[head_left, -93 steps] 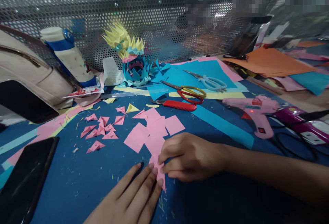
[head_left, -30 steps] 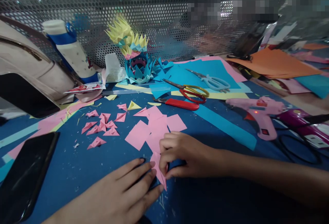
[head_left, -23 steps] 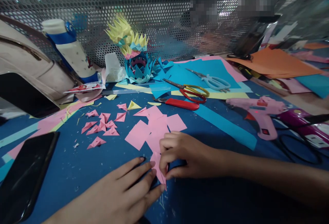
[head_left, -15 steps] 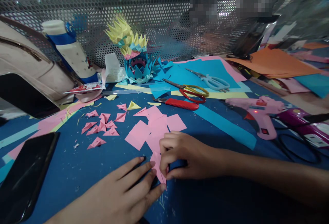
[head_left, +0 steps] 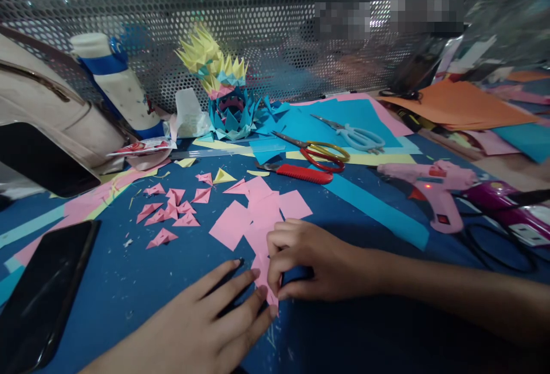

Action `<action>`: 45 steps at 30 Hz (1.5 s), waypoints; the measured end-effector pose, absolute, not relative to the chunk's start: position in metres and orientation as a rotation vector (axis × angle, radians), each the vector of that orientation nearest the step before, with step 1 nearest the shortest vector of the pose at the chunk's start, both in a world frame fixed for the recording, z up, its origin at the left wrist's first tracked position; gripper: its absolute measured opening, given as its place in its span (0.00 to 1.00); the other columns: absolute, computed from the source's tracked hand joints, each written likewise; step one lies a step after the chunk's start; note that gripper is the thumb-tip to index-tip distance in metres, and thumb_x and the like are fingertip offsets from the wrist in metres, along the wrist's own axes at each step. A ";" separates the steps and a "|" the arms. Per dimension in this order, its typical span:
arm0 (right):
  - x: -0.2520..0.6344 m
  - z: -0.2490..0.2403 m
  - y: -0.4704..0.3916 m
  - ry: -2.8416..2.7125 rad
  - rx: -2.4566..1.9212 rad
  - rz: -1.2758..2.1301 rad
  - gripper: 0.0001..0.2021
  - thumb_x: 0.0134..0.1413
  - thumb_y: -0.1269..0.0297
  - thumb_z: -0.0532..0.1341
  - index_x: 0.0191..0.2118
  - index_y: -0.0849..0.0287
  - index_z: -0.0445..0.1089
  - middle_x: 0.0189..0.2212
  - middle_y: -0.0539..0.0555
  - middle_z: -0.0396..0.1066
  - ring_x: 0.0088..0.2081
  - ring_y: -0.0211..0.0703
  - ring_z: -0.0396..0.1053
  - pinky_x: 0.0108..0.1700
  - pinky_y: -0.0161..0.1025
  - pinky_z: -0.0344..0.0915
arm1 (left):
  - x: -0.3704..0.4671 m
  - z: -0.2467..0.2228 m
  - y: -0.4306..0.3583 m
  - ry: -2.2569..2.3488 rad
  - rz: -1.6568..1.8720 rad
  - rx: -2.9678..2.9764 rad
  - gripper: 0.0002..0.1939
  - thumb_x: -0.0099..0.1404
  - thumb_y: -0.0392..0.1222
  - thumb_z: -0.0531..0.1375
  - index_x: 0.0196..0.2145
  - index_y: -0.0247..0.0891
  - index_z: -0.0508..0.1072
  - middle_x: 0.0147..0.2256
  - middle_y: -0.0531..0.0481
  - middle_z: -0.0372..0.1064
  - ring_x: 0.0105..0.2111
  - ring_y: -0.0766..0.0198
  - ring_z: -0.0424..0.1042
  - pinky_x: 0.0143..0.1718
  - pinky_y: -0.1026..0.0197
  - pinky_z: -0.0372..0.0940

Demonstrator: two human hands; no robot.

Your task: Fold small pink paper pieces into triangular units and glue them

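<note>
A small folded pink paper (head_left: 263,272) lies on the blue table between my hands, partly covered by fingers. My left hand (head_left: 215,317) is spread flat, its fingertips resting on the paper's left edge and lower tip. My right hand (head_left: 313,259) is curled, thumb and fingers pinching the paper's right edge. Just beyond lie several flat pink paper squares (head_left: 231,225), overlapping one another. To their left is a loose group of folded pink paper triangles (head_left: 172,208), with one yellow folded triangle (head_left: 223,176) behind.
A red-handled cutter (head_left: 303,173), red-and-gold scissors (head_left: 322,153) and light-blue scissors (head_left: 356,136) lie beyond the squares. At right sits a pink glue gun (head_left: 433,185) with a cord. Phones (head_left: 51,288), a bottle (head_left: 118,85) and a paper model (head_left: 230,105) stand or lie leftward and behind.
My left fingers have slid very slightly right along the lower part of the pink paper. My right hand keeps its pinch almost unmoved.
</note>
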State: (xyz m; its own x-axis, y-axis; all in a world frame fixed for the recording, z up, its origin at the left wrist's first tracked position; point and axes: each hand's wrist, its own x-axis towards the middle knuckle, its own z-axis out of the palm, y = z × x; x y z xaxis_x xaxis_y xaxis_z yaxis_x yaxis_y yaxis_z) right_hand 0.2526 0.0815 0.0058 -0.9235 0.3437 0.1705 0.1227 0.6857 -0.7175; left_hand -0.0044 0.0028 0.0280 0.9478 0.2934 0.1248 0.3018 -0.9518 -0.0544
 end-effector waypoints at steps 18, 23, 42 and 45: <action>0.254 0.004 0.081 -2.581 -0.367 1.075 0.03 0.60 0.64 0.68 0.37 0.56 0.77 0.31 0.48 0.65 0.36 0.38 0.64 0.39 0.36 0.54 | -0.002 0.026 0.000 -0.450 -0.141 -3.006 0.21 0.78 0.43 0.52 0.63 0.31 0.67 0.56 0.48 0.73 0.56 0.57 0.71 0.65 0.55 0.57; 0.253 0.005 0.079 -2.602 -0.440 1.032 0.02 0.61 0.67 0.66 0.37 0.58 0.74 0.32 0.49 0.68 0.36 0.39 0.64 0.40 0.37 0.56 | -0.002 0.024 -0.001 -0.453 -0.153 -2.991 0.20 0.78 0.42 0.54 0.63 0.32 0.67 0.58 0.47 0.72 0.56 0.57 0.71 0.66 0.54 0.54; 0.251 0.008 0.078 -2.586 -0.476 1.018 0.02 0.59 0.71 0.66 0.36 0.60 0.73 0.32 0.49 0.70 0.37 0.40 0.66 0.40 0.37 0.57 | -0.007 0.019 0.005 -0.494 -0.285 -3.012 0.23 0.81 0.51 0.48 0.62 0.34 0.69 0.56 0.48 0.73 0.58 0.59 0.68 0.72 0.49 0.32; 0.251 0.008 0.077 -2.591 -0.478 1.011 0.02 0.58 0.72 0.66 0.36 0.60 0.73 0.33 0.50 0.70 0.37 0.39 0.66 0.41 0.37 0.58 | -0.007 0.027 0.007 -0.446 -0.191 -3.040 0.26 0.80 0.53 0.47 0.62 0.30 0.68 0.57 0.45 0.72 0.57 0.58 0.69 0.72 0.50 0.37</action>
